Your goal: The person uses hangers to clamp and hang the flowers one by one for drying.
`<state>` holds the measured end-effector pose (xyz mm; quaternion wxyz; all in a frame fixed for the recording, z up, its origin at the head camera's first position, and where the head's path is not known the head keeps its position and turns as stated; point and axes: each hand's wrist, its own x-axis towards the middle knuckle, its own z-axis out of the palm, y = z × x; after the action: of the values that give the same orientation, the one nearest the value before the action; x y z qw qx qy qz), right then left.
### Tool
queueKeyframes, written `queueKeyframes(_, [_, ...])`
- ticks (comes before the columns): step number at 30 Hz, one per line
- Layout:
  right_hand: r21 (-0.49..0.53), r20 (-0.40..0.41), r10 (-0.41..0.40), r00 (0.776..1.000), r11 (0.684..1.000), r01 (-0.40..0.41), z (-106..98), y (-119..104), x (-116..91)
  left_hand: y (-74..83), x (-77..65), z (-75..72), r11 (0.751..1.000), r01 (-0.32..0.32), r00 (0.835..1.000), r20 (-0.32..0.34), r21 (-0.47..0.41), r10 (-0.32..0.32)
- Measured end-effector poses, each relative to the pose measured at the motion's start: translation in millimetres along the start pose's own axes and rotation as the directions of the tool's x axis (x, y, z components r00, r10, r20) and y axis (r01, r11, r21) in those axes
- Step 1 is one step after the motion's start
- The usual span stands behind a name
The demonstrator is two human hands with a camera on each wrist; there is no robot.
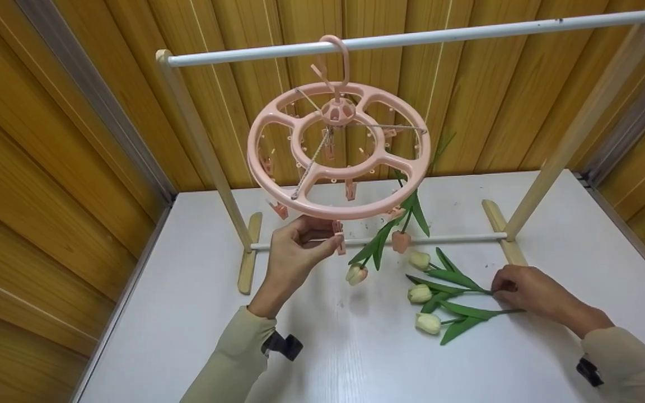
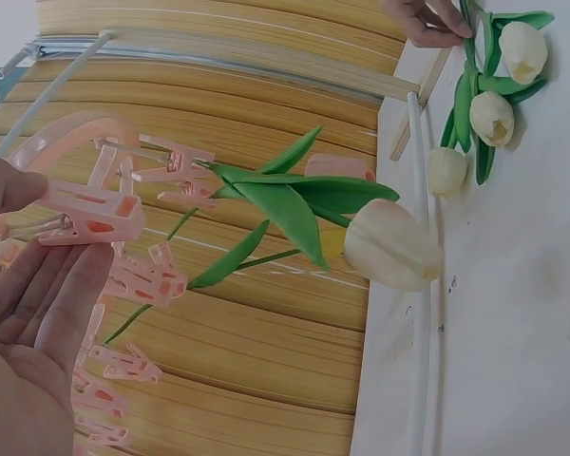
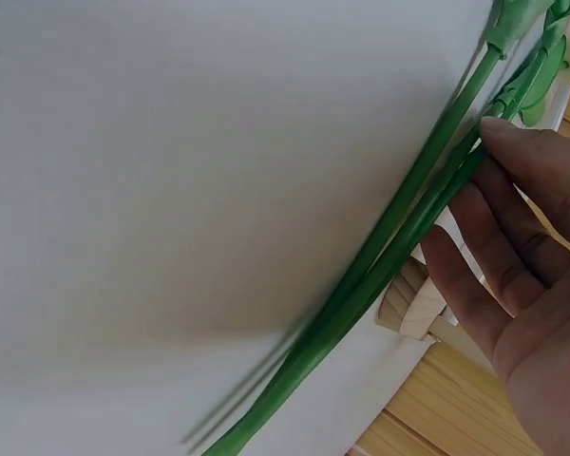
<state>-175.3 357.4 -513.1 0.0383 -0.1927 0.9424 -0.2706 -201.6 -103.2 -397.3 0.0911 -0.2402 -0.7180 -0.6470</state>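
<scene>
Your left hand [image 1: 298,254] pinches a pink peg [image 1: 340,238] between thumb and fingers, just under the front rim of the round pink hanger [image 1: 300,205]. Your right hand [image 1: 532,294] has its thumb and fingers closed on stem among three white tulips [image 1: 419,294]; you cannot tell exactly how many stems are in that grip. Those tulips lie on the right half of the white table [image 1: 350,358], heads toward the left edge, stems toward the right edge.

Between your hands, a pale tulip [image 1: 356,274] and a pink tulip [image 1: 401,241] hang head-down from the hanger, above the table. The hanger hooks over the white top bar [image 1: 440,36] of a wooden-legged rack, left of the bar's middle. The rack's left foot [image 1: 249,253] stands well in from the table's left edge; the right foot [image 1: 504,232] is just beyond your right hand, and a low white rod [image 1: 451,239] joins them.

Wood-grain panels [image 1: 485,101] rise at the table's back edge and along its left and right edges. White surface runs between your sleeves toward you, and more lies between the left foot and left edge. Below the bar, a gap separates hanger and right post.
</scene>
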Motion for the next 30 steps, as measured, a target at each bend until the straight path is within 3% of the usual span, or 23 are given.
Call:
queueKeyframes(11, [0.064, -0.065, 0.092, 0.994, 0.994, -0.088, -13.3, -11.8, -0.3, -0.3, 0.4, 0.0, 1.0, -0.006, 1.0, -0.005, 0.014, 0.006])
queueKeyframes(16, [0.07, -0.138, 0.037, 0.99, 0.997, -0.027, -21.8, -21.1, 0.0, 0.7, 0.4, 0.0, 1.0, 0.009, 1.0, -0.01, 0.005, -0.009])
queueKeyframes(25, [0.076, -0.173, 0.014, 0.985, 0.997, 0.0, -39.1, -36.3, -0.3, 0.8, 0.1, -0.1, 1.0, 0.002, 1.0, -0.024, -0.009, -0.002])
queueKeyframes(30, [0.029, -0.232, -0.075, 0.97, 0.996, 0.084, -44.8, -41.2, -0.5, 0.4, 0.4, -0.4, 1.0, -0.008, 1.0, -0.024, -0.007, 0.008])
